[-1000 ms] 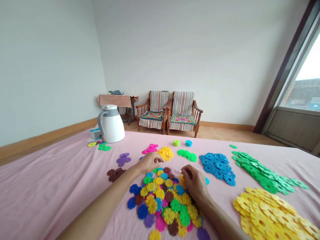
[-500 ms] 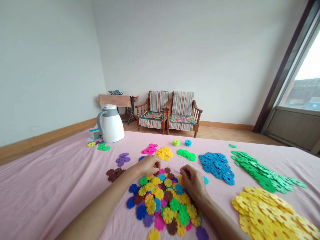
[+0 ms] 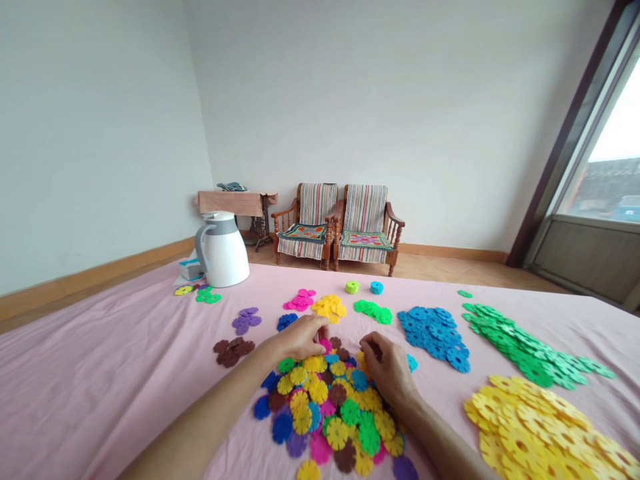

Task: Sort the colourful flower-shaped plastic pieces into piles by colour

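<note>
My left hand [image 3: 306, 337] is at the far edge of a heap of mixed flower-shaped plastic discs [image 3: 336, 432], its fingers curled beside a pink disc [image 3: 326, 345]. Whatever its fingertips hold, if anything, is hidden. On the heap's right side rests my right hand [image 3: 387, 363], fingers bent inward and closed, next to a yellow disc [image 3: 362, 361]. I cannot make out what is in its grip. Blue, yellow, brown, green, purple and pink discs overlap in the heap between my forearms.
Single-colour piles surround the heap: brown [image 3: 233, 351], purple [image 3: 246, 321], dark blue [image 3: 287, 321], pink [image 3: 300, 300], yellow [image 3: 329, 307], green [image 3: 373, 311], blue [image 3: 435, 335]. Larger green [image 3: 525, 343] and yellow [image 3: 540, 427] piles lie right. A white jug [image 3: 225, 253] stands on the pink cloth [image 3: 125, 347].
My left hand has shifted slightly right and nearer to me, uncovering the dark blue pile. The brown disc under its fingers no longer shows there. My right hand has barely moved.
</note>
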